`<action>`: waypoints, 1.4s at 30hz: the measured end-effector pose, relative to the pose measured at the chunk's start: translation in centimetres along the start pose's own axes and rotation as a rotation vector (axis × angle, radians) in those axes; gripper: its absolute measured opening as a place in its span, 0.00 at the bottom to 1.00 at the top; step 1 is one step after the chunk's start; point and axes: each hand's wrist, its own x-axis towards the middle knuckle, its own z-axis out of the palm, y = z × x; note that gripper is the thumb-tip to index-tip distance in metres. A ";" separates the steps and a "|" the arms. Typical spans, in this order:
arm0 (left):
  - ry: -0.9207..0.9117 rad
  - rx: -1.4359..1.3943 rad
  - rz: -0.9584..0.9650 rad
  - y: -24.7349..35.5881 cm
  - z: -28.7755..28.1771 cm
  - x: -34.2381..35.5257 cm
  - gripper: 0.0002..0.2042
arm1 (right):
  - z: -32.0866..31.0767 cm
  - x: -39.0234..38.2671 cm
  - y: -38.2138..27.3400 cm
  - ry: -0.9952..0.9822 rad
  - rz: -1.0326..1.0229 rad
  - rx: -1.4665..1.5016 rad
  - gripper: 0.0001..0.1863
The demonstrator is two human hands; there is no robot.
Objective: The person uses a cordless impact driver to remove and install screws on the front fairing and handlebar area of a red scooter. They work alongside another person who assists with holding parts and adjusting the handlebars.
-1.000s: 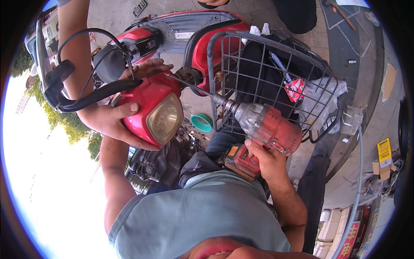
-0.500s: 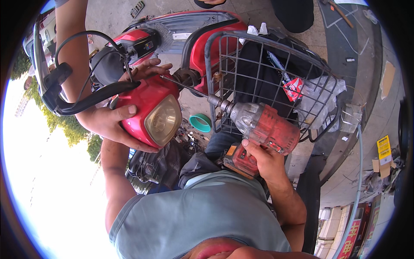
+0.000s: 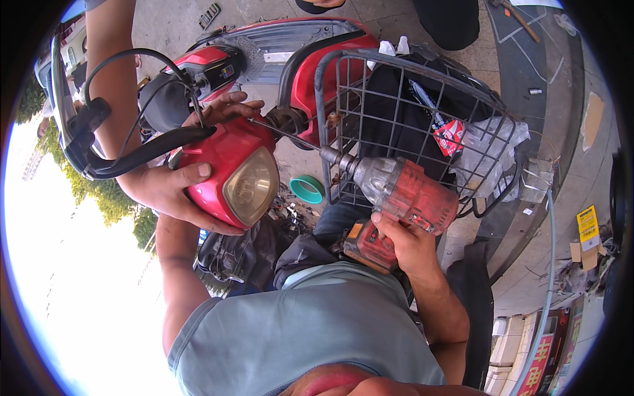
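Observation:
My right hand is wrapped round the grip of a red cordless impact wrench. A long thin bit runs from its nose to the upper edge of a red headlight housing with a clear lens. My left hand is at the back of this housing, its fingers curled over the top edge near the bit's tip. The housing hides my left wrist and part of the palm. Another person's hand, on an arm from the upper left, grips the housing's near side.
A black wire basket with dark cloth, a red packet and clear plastic stands beside the wrench. Beyond lies the red scooter body. Handlebar and cables loop over the left. A green ring lies below the bit.

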 end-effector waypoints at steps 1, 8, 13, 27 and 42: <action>0.009 -0.015 -0.003 0.0 0.0 0.0 0.41 | 0.0 0.0 0.0 0.002 0.006 -0.007 0.13; 0.021 -0.048 0.013 -0.2 0.5 0.0 0.40 | 0.4 -0.3 0.8 -0.002 -0.025 0.050 0.13; 0.013 -0.061 0.016 -0.2 0.6 0.1 0.41 | 0.6 0.0 1.2 0.002 -0.075 -0.022 0.10; 0.019 -0.087 0.033 -0.2 0.5 0.0 0.41 | 0.0 1.2 -0.7 -0.215 0.163 0.254 0.13; 0.011 -0.114 0.003 -0.2 0.1 -0.3 0.42 | 1.0 1.2 -0.5 -0.145 0.176 0.260 0.12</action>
